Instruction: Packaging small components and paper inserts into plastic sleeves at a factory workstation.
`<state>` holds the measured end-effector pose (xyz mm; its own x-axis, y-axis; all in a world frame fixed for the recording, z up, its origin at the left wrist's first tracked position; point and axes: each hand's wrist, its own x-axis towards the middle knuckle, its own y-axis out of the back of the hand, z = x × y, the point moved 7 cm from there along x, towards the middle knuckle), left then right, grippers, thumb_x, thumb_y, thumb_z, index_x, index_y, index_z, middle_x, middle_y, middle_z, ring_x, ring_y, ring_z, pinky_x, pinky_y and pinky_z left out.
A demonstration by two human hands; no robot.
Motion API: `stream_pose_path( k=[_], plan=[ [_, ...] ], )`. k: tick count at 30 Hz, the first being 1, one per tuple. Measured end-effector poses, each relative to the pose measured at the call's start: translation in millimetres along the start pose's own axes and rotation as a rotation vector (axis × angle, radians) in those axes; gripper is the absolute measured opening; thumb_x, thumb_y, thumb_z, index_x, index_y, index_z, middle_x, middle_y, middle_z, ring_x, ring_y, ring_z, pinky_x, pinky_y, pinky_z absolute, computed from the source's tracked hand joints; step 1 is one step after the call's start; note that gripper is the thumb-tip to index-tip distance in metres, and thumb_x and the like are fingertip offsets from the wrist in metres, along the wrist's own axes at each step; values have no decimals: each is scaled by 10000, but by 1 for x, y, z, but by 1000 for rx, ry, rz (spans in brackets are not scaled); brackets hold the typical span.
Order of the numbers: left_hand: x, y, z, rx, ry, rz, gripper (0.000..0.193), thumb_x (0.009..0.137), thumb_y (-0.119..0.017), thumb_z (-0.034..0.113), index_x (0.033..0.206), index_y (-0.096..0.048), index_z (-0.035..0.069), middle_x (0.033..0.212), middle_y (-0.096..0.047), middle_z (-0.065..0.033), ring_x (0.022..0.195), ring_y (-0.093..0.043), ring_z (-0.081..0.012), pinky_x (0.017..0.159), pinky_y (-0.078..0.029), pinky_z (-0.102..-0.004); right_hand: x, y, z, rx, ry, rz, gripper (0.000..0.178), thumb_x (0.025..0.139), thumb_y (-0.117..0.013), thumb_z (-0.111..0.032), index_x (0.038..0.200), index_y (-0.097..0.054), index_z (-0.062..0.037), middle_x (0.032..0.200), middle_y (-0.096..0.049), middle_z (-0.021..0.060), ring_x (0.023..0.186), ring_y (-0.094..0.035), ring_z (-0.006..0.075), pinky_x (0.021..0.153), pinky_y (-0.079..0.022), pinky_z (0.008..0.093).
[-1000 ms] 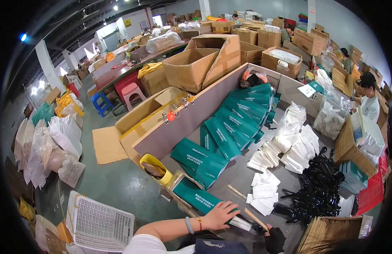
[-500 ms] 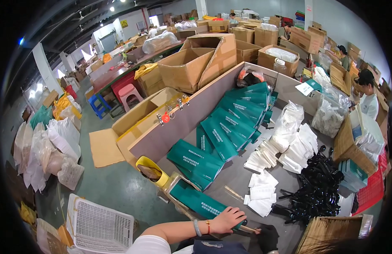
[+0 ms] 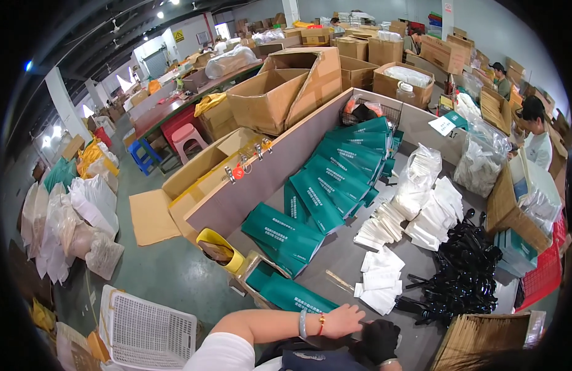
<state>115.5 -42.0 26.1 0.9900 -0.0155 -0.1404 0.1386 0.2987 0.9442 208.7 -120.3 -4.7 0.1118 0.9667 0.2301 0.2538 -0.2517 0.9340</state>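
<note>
My left hand (image 3: 343, 321), bare with a bangle and a red cord at the wrist, has its fingers stretched out at the near end of a green printed sleeve (image 3: 295, 295). That sleeve lies by an open cardboard box (image 3: 249, 267) on the table's left side. Close beside it, my right hand (image 3: 381, 341), in a black glove, is curled; what it holds, if anything, is hidden. Ahead, a fanned row of green sleeves (image 3: 326, 201) stretches toward the far end. White packets (image 3: 381, 281) lie in piles to the right, near a heap of black plastic pieces (image 3: 453, 272).
A low board (image 3: 267, 157) walls the table's left side, with metal clips on it. A yellow holder (image 3: 227, 255) stands at the near left corner. Cardboard box (image 3: 480, 340) sits at the near right. A white basket (image 3: 150, 328) is on the floor. People work farther back.
My left hand has slid right and slightly nearer, off the top of the green sleeve. The gloved right hand has shifted a little left; the wooden stick-like piece beside it no longer shows.
</note>
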Motion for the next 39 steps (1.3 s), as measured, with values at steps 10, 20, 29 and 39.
stream_pose_path(
  k=[10, 20, 29, 39],
  plan=[
    [-61, 114, -115, 516, 259, 515, 285, 651, -698, 202, 903, -621, 92, 1113, -540, -130, 983, -536, -336, 831, -458, -450, -16, 78, 58, 176, -494, 93, 671, 458, -883, -249, 1025, -554, -102, 992, -557, 125, 956, -545, 367, 838, -440, 487],
    [-63, -17, -53, -177, 647, 361, 823, 703, -749, 523, 1331, -475, 66, 1442, -352, -156, 1357, -275, -388, 1076, -164, -668, -18, 59, 35, 110, -309, -26, 691, 444, -882, -286, 1033, -564, -116, 1000, -565, 113, 956, -545, 341, 816, -421, 464],
    [-82, -21, -77, -273, 768, 554, 902, 596, -834, 487, 1304, -495, 41, 1399, -404, -160, 1335, -299, -421, 1077, -155, -653, 8, 71, 14, 25, -223, -183, 618, 557, -828, -378, 1060, -590, -110, 979, -581, 84, 937, -556, 295, 804, -396, 441],
    [-79, -28, -77, -358, 761, 496, 904, 615, -843, 442, 1326, -473, 23, 1429, -386, -156, 1371, -264, -399, 1087, -122, -657, 4, 64, 10, 76, -187, -270, 608, 619, -797, -440, 1083, -611, -95, 1005, -621, 97, 933, -583, 289, 846, -392, 457]
  ],
)
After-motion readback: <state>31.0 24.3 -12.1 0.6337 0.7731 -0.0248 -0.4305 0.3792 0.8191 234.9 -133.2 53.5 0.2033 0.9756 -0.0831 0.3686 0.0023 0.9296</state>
